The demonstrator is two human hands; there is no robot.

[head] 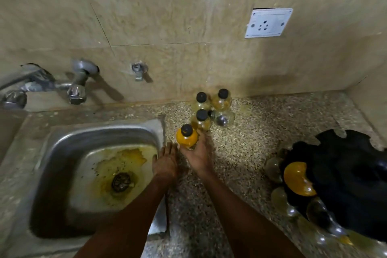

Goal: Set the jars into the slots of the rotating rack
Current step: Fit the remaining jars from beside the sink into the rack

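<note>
My right hand [199,156] grips a small round jar of orange powder [187,137] with a black cap, lifted slightly above the speckled counter [261,132]. My left hand [166,162] hovers flat and empty just left of it, by the sink's edge. Behind stand several more black-capped jars [202,119] in a cluster near the wall; one clear jar [223,118] lies on its side. The black rotating rack [345,184] stands at the right, with an orange-filled jar [298,178] and several pale round jars [274,169] in its slots.
A steel sink [62,153] with yellow stains around its drain fills the left. A tap [77,88] and a small valve [139,70] stick out of the tiled wall. A white wall socket [269,23] sits higher up at the right.
</note>
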